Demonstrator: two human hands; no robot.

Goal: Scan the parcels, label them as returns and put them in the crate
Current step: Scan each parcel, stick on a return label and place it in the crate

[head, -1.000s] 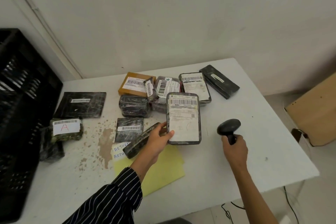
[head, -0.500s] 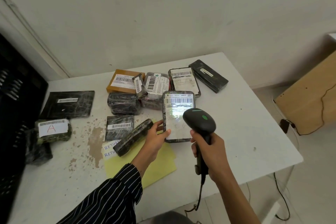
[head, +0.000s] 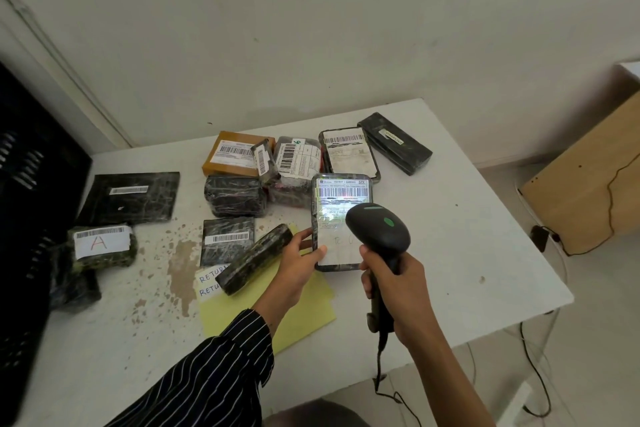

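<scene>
My left hand (head: 297, 262) holds a flat dark parcel (head: 337, 215) upright by its lower left edge, its white shipping label and barcode facing me. My right hand (head: 393, 282) grips a black barcode scanner (head: 379, 230) by the handle, its head just in front of the label, which glows with the scan light. Several more wrapped parcels (head: 235, 196) lie on the white table (head: 450, 253). A black crate (head: 31, 204) stands at the table's left end. White return labels (head: 209, 282) lie on a yellow sheet (head: 304, 317).
A long dark parcel (head: 254, 258) lies tilted over the return labels beside my left hand. A parcel marked "A" (head: 100, 246) sits next to the crate. The scanner cable (head: 381, 374) hangs off the front edge. A wooden box (head: 588, 184) stands on the floor to the right.
My right hand has brought the scanner from the table's right side up in front of the held parcel's label. The label is now lit. My left hand keeps the parcel upright.
</scene>
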